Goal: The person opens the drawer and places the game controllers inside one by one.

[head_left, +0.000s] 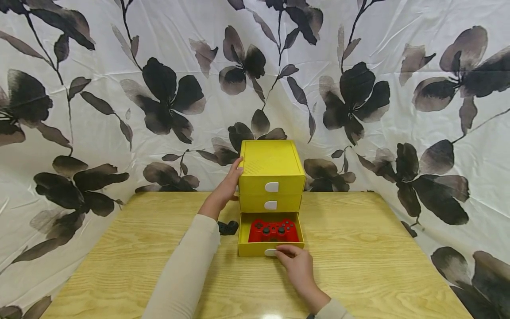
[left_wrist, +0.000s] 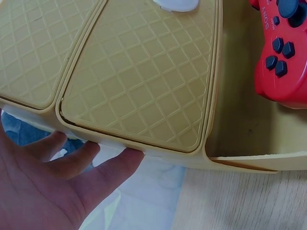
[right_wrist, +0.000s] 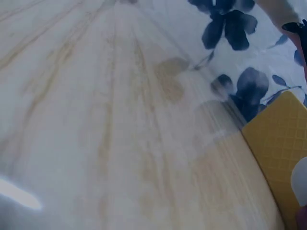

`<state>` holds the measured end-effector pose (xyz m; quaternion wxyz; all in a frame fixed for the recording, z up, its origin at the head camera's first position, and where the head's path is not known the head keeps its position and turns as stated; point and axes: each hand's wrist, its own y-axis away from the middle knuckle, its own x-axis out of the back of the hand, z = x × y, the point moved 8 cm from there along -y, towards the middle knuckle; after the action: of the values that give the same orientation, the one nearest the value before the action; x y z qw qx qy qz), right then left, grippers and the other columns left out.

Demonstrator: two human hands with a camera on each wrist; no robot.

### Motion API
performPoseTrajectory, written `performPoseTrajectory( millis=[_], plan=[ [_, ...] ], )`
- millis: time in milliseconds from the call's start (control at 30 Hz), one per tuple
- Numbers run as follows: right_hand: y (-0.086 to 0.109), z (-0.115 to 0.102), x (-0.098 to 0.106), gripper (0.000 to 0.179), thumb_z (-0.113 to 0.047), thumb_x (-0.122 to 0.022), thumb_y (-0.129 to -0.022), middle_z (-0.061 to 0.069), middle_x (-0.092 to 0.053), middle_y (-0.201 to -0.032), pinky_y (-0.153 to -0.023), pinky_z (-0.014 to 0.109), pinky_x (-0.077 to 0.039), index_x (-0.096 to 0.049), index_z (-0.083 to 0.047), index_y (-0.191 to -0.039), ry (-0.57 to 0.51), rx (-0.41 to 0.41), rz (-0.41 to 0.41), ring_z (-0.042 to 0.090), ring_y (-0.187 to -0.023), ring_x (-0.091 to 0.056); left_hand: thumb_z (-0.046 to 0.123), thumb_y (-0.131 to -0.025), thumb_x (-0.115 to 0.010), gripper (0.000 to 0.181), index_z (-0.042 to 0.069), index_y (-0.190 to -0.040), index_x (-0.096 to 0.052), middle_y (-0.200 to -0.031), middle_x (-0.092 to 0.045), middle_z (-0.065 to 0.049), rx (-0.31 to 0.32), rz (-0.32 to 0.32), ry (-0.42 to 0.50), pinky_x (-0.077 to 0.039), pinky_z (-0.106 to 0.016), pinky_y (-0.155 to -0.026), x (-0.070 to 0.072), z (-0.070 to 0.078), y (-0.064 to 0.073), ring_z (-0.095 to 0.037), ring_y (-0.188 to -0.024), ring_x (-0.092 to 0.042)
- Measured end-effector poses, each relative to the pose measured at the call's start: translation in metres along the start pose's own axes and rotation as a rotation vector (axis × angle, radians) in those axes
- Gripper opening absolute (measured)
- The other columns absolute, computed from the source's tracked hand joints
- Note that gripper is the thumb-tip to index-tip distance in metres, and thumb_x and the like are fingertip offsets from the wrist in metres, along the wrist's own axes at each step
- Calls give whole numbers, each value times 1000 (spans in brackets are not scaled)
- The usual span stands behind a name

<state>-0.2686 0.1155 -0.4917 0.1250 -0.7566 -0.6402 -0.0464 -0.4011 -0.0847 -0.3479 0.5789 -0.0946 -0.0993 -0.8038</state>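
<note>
A yellow three-drawer box [head_left: 272,158] stands on the table with its bottom drawer [head_left: 249,250] pulled out. Inside that drawer lies a red game controller [head_left: 273,230], also partly visible in the left wrist view. My left hand [head_left: 227,185] presses against the box's left side, its fingers [left_wrist: 112,172] extended along the wall. At the drawer front, my right hand [head_left: 299,268] pinches the white tab handle [head_left: 269,252] at its right end. In the right wrist view, only a sliver of a finger [right_wrist: 301,218] shows below the white tab. Both upper drawers are closed.
A black game controller [head_left: 228,227] lies on the wooden table [head_left: 358,257], left of the open drawer and partly behind my left forearm. A flower-patterned cloth [head_left: 279,79] hangs behind the table and along its sides.
</note>
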Motion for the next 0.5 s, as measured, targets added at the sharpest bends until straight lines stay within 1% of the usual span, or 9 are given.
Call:
performPoseTrajectory(
  millis=[100,300,400,500],
  plan=[
    [1,0,0,12,-23,-75,-73,3,-71,-83,-65,17,-49,-73,-16,-82,-11,-9,16,5,-74,-63,54,-94,-22,47,54,-138,-4,-154,3,6,6,2,24,-31,-68,-92,1,-3,-2,-35,-138,-15],
    [-2,-3,2,11,-23,-74,-74,2,-71,-86,-66,17,-49,-73,-17,-83,-14,-34,9,7,-79,-62,62,-90,-25,42,66,-128,-9,-153,3,11,8,21,35,-30,-69,-92,4,-19,-17,-35,-139,-15],
    [2,-18,4,13,-18,-72,-77,6,-71,-89,-65,17,-48,-73,-11,-87,-1,-35,-5,10,-80,-62,66,-87,-27,43,68,-126,-10,-153,3,11,-3,30,36,-28,-70,-92,5,-22,-21,-36,-138,-15],
    [-1,-18,5,13,-19,-71,-77,6,-71,-88,-65,17,-48,-73,-11,-87,10,-24,-3,10,-79,-63,67,-86,-27,43,68,-125,-10,-153,2,11,-7,34,38,-28,-70,-92,6,-23,-22,-36,-138,-16]
  ],
)
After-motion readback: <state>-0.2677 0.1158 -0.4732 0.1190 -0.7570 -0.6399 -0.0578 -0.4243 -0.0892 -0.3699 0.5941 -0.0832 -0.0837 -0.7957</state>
